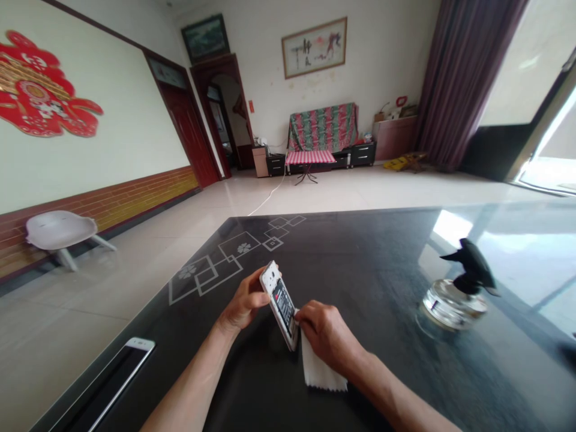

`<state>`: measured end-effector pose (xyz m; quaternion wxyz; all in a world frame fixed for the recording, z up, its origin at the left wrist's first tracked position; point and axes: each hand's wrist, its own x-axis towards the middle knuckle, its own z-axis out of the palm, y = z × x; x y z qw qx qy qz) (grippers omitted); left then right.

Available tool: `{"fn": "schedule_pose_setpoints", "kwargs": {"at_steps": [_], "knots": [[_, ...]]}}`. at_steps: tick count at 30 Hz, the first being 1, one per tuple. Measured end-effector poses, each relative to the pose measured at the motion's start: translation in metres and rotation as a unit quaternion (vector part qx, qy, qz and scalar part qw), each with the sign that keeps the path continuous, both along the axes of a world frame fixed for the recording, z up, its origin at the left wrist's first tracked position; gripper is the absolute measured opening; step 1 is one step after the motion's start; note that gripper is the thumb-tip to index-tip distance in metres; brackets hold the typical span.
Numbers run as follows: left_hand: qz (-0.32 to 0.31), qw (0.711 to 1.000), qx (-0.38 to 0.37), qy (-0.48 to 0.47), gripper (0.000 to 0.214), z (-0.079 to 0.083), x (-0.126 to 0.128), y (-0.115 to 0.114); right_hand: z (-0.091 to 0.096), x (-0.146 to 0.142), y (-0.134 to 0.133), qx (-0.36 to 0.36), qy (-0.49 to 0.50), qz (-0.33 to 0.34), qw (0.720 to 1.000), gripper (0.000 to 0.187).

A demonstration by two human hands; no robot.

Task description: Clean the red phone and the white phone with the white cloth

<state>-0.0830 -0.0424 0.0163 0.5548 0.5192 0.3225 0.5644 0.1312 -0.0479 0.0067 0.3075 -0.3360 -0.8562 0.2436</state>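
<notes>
A white smartphone [279, 305] with its back cover off stands tilted over the dark table, its black battery showing. My left hand [243, 303] is closed around the phone's upper left edge. In the fingers of my right hand [321, 330] is a pale cloth [321, 366] with a zigzag edge, which hangs down below them. A part of the cloth is pressed near the phone's lower right side, by the battery. The exact spot of contact is hidden by my fingertips.
A second white phone [108, 384] lies at the table's left edge. On the right stands a clear spray bottle [456, 303] with a black trigger head. The glossy black table [360, 252] reflects window light. Beyond are a white stool [63, 231] and a small checked-top table [310, 157].
</notes>
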Motion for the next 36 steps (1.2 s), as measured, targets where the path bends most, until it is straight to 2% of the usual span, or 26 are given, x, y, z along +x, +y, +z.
{"fn": "schedule_pose_setpoints", "kwargs": {"at_steps": [4, 8, 11, 17, 25, 33, 36], "knots": [[-0.01, 1.0, -0.008, -0.009, 0.057, -0.002, -0.005, 0.0, -0.001, 0.004, -0.005, 0.012, -0.015, 0.026, 0.999, 0.023], [0.004, 1.0, -0.015, -0.019, 0.057, -0.003, -0.006, 0.0, 0.004, -0.003, 0.0, 0.025, -0.024, -0.012, 0.999, 0.022], [0.01, 1.0, -0.016, -0.011, 0.056, -0.002, -0.004, 0.0, 0.003, -0.006, -0.001, 0.019, -0.027, -0.015, 0.999, 0.022], [0.022, 1.0, -0.009, -0.013, 0.046, -0.001, 0.0, 0.001, -0.003, 0.002, -0.016, 0.017, -0.008, 0.01, 1.0, 0.023], [0.016, 0.999, -0.007, -0.028, 0.04, -0.004, 0.0, 0.002, -0.003, 0.004, -0.039, 0.02, 0.06, 0.026, 0.998, 0.02], [0.026, 0.999, -0.006, -0.026, 0.047, -0.002, 0.001, 0.002, 0.011, -0.017, -0.024, 0.073, 0.168, 0.013, 0.983, 0.016], [0.025, 0.999, -0.004, -0.023, 0.052, 0.001, 0.002, 0.001, 0.006, -0.013, -0.027, 0.063, 0.173, 0.028, 0.983, 0.016]]}}
